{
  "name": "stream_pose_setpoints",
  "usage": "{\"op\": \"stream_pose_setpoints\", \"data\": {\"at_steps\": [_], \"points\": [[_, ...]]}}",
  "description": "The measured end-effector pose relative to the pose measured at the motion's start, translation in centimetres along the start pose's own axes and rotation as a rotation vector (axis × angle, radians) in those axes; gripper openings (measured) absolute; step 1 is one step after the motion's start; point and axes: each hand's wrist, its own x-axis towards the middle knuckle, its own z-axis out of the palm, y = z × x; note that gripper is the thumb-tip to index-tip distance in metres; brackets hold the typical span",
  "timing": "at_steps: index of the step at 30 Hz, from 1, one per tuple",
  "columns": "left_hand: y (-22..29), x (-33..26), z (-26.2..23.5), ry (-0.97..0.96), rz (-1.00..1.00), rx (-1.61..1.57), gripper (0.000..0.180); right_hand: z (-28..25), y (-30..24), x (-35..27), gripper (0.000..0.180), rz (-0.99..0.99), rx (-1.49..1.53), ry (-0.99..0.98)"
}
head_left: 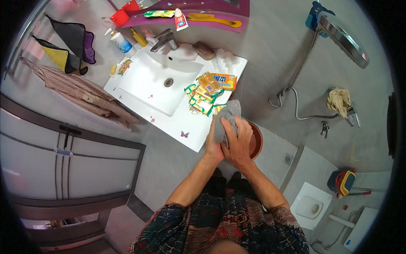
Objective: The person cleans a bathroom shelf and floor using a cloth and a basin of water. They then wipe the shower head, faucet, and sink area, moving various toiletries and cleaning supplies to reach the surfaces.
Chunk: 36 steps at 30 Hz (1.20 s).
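A grey cloth [226, 122] is bunched between my two hands, just off the front right edge of the white washbasin counter [169, 129]. My left hand [213, 142] grips it from the left side. Over its right side my right hand [238, 139] is closed, fingers wrapped on the fabric. Partly hidden beneath my right hand stands a reddish-brown bucket [256, 142]. Beyond the cloth, several wrapped soap bars [202, 103] in yellow, green and white lie piled on the counter, with an orange and blue box [225, 81] beside them.
A chrome faucet [166, 41] rises behind the basin, near a white pump bottle [122, 43]. Above, a purple shelf [148, 20] carries tubes and a yellow brush [213, 19]. To the right are a shower hose [296, 84] and a squat toilet [311, 207]. Towels hang at left.
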Motion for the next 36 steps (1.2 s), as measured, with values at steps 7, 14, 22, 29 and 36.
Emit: {"op": "stream_pose_setpoints", "data": {"at_steps": [7,14,22,29,36], "points": [[2.1,-0.2,-0.7,-0.25,-0.021,0.109,0.04,-0.1,3.7,1.7,0.038,0.525,0.473,0.09],[-0.3,1.5,1.3,0.12,0.422,0.506,0.032,-0.1,2.8,6.2,0.029,0.825,1.272,-0.026],[-4.8,4.2,4.5,0.438,0.623,0.76,0.046,-2.0,6.7,7.9,0.03,0.907,1.384,-0.201],[-6.9,5.4,6.0,0.452,0.647,0.278,0.051,-4.6,9.6,5.5,0.029,0.553,0.92,-0.612],[-4.1,1.1,3.5,0.387,0.458,-0.061,0.044,-7.2,9.0,6.0,0.046,-0.001,0.875,-0.892]]}}
